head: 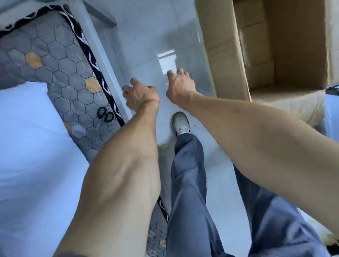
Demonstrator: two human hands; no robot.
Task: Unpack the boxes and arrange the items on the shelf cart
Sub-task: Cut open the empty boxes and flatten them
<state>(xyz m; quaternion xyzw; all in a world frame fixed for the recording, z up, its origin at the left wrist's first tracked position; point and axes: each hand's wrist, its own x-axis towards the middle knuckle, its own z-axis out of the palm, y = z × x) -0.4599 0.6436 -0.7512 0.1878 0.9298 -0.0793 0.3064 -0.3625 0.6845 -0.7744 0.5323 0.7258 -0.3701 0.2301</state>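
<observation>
An open cardboard box (224,41) stands at the upper right, its inside showing smaller brown cartons (254,37) stacked at the bottom. Both my arms reach forward over the pale tiled floor. My left hand (140,94) hangs with fingers loosely curled, holding nothing. My right hand (179,87) is a little to its right, fingers also loosely curled and empty, just left of the box's near wall. Neither hand touches the box. No shelf cart is in view.
A table with a grey hexagon-pattern cloth (65,77) runs along the left, with black scissors (104,115) lying on it. A white sheet (16,148) covers the lower left. My leg and grey shoe (181,123) stand on the floor between table and box.
</observation>
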